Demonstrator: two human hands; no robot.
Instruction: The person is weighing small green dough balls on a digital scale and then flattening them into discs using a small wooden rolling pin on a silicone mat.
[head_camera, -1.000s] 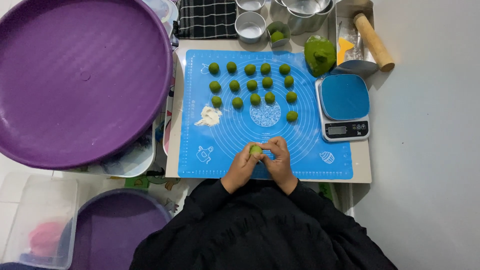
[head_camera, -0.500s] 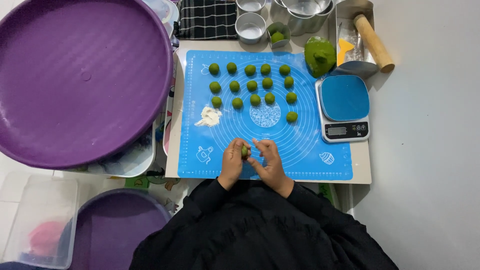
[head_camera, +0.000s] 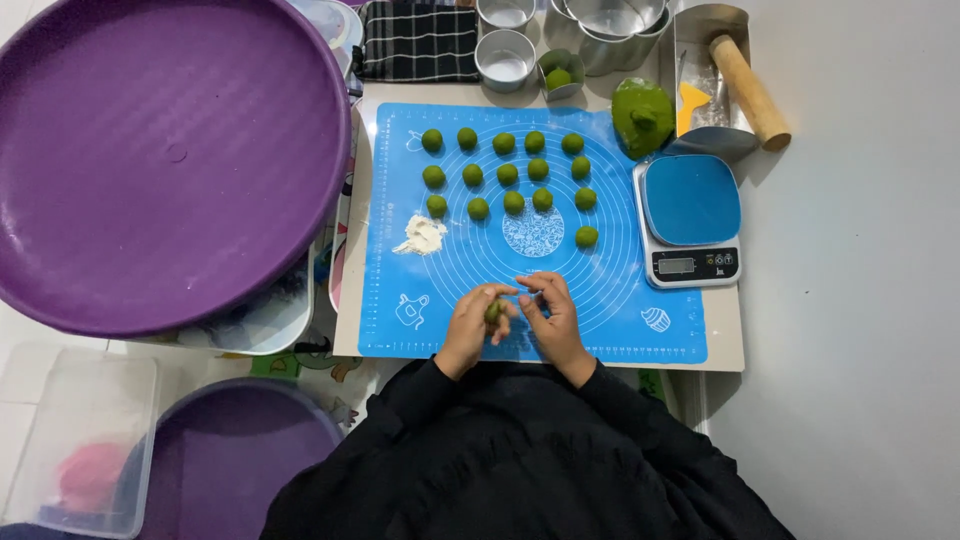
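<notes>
A pale surface (head_camera: 728, 340) fills the middle of my view, with a blue mat (head_camera: 620, 300) spread across it. Near the mat's front edge I see the left hand (head_camera: 470, 325) with its fingers (head_camera: 497, 293) curled closed around a small green dough ball (head_camera: 493, 311), held just above the mat. The right hand (head_camera: 552, 322) is right beside it, fingers (head_camera: 528, 283) bent toward the ball and touching or nearly touching it (I cannot tell which from here).

Farther back on the mat sit rows of finished green balls (head_camera: 507, 173), set apart from one another, and a little heap of white flour (head_camera: 423, 236) lies to their left. A blue kitchen scale (head_camera: 690, 215) stands at the mat's right edge, and behind it is a larger lump of green dough (head_camera: 641, 115). A wooden rolling pin (head_camera: 749, 76) rests across a metal tray (head_camera: 712, 20) in the far right corner. Small metal cups (head_camera: 505, 55) and a black checked cloth (head_camera: 418, 40) line the back edge.

To the left, well apart from the hands, a big purple basin (head_camera: 150, 160) takes up most of that side, with a second purple tub (head_camera: 225, 455) lower down beside a clear plastic box (head_camera: 70, 440).
</notes>
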